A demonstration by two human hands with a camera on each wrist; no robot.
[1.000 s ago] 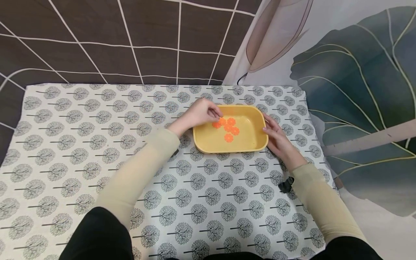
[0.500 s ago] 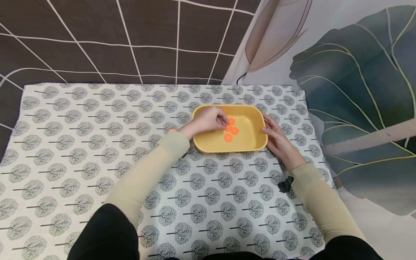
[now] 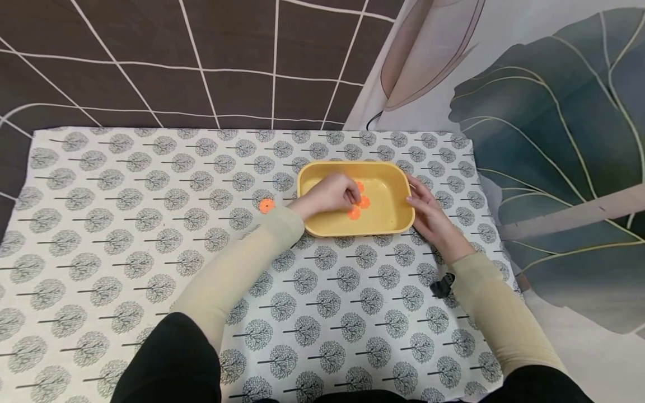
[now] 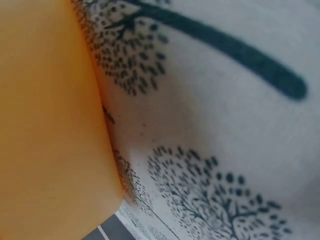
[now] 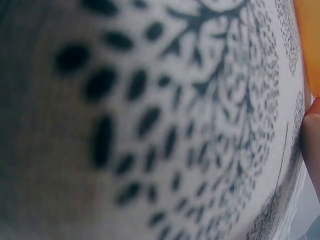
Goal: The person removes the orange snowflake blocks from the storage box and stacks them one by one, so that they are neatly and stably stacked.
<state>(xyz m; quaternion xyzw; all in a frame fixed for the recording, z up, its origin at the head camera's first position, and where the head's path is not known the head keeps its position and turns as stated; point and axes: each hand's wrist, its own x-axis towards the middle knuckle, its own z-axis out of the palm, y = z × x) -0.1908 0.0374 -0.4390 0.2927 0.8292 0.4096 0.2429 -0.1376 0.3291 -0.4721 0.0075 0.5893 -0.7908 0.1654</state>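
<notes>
A yellow rectangular tub (image 3: 385, 196) with rounded corners lies on the patterned cloth, holding several small orange flower-shaped pieces (image 3: 365, 202). My left hand (image 3: 328, 195) reaches over its left rim, fingers bent down at the pieces; the hand covers some of them, and whether one is pinched cannot be seen. My right hand (image 3: 432, 217) holds the tub's right end, thumb at the rim and fingers along the outer wall. One more orange flower piece (image 3: 266, 206) lies on the cloth left of the tub. The left wrist view shows the tub's outer wall (image 4: 47, 120) close up.
A white cloth (image 3: 151, 268) printed with grey trees covers the table. Behind it hangs a dark backdrop (image 3: 242, 95) with white grid lines. On the right hangs a curtain (image 3: 534, 168) with large leaves.
My left hand has moved right and slightly down, from the tub's left side into the flower pieces. The piece on the cloth has come into view from behind my arm. The right hand stays put.
</notes>
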